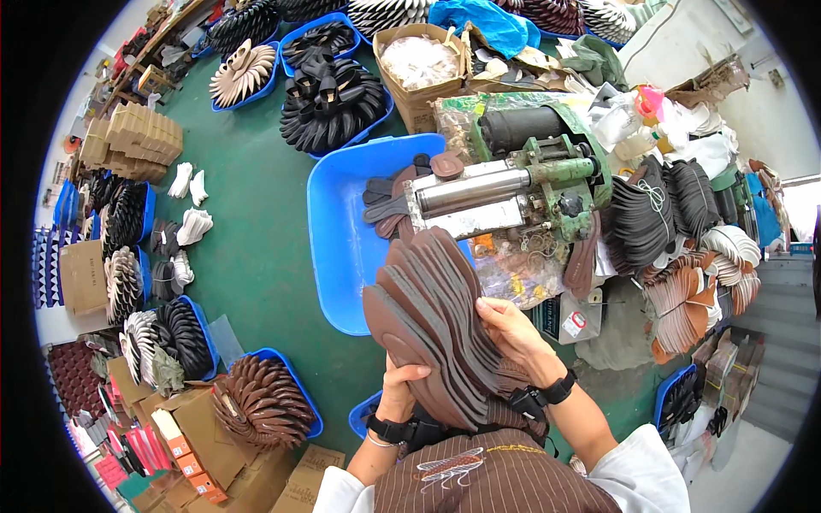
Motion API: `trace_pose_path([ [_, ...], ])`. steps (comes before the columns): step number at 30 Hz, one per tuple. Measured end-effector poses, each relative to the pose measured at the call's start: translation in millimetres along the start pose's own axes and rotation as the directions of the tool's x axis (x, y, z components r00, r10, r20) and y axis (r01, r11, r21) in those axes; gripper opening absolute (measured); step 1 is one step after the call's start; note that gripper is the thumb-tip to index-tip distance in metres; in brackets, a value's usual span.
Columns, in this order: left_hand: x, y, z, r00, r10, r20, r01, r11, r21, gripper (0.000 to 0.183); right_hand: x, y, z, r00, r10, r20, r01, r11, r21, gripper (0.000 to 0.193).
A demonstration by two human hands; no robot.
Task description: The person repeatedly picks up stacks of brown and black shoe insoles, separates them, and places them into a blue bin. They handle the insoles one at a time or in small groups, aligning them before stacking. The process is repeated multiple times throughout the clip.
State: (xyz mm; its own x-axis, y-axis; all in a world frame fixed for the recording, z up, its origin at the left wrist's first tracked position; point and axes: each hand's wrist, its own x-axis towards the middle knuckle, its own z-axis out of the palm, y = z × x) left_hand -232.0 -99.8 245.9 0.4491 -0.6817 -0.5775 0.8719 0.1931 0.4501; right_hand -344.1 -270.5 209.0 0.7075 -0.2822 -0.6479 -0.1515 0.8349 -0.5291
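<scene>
Floor: green [256, 248], w/ side tubs [205, 332] of shoe pieces, 8–12 o'c.
Big blue tub: 11 o'c from stack [342, 265]; loose soles [386, 207] inside, machine side.
Machine: 1 o'c from stack, green frame, metal rollers [513, 184].
Sole stack: just below ctr, brown tops, grey edges, fanned, tilted [436, 338].
R hand: gripping stack's R edge, 3 o'c [515, 335].
L hand: gripping stack's lower L side, 7 o'c, thumb on top sole [398, 393].

A head-worn fisheye looks down from near, rim seemingly warped.
</scene>
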Motion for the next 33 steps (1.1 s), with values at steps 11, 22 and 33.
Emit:
trace_pose_path([
  [11,13.5,-4.1,-13.6,0.976,0.131,-0.174,-0.13,0.991,0.015,0.071,53.5,-35.1,-15.4,0.93,-0.344,-0.131,0.308,0.922,-0.235,0.03],
  [22,8.4,-12.1,-33.4,0.999,0.022,-0.049,-0.02,0.999,0.04,0.074,3.0,-13.0,-8.0,0.961,-0.024,0.275,0.121,0.932,-0.342,0.032],
  [33,4.4,-11.3,-17.5,0.98,0.13,-0.151,-0.132,0.991,-0.003,0.066,58.5,-7.8,-37.8,0.918,-0.358,-0.17,0.323,0.924,-0.202,0.03],
])
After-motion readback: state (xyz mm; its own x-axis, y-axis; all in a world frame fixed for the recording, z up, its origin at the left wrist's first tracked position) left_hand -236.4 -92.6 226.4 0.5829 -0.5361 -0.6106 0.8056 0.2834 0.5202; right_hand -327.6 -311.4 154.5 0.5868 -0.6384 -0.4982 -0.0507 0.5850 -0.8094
